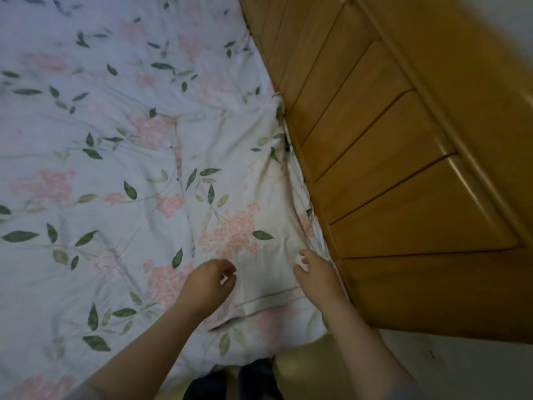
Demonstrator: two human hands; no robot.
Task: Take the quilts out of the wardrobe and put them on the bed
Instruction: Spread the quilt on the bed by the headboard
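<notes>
No readable text (view partly blurred)

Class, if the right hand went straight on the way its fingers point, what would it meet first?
Right hand: probably the floral quilt bunched beside the wooden board; depth unclear.

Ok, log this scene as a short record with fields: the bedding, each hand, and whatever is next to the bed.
bedding: white quilt printed with pink flowers and green leaves, spread out and creased
left hand: over the quilt near its close edge, fingers loosely curled, holding nothing
right hand: at the quilt's edge beside the panel, fingers spread, no grip visible
beside bed: orange-brown slatted wooden panel, along the quilt's right edge
floor: pale floor, lower right
</notes>
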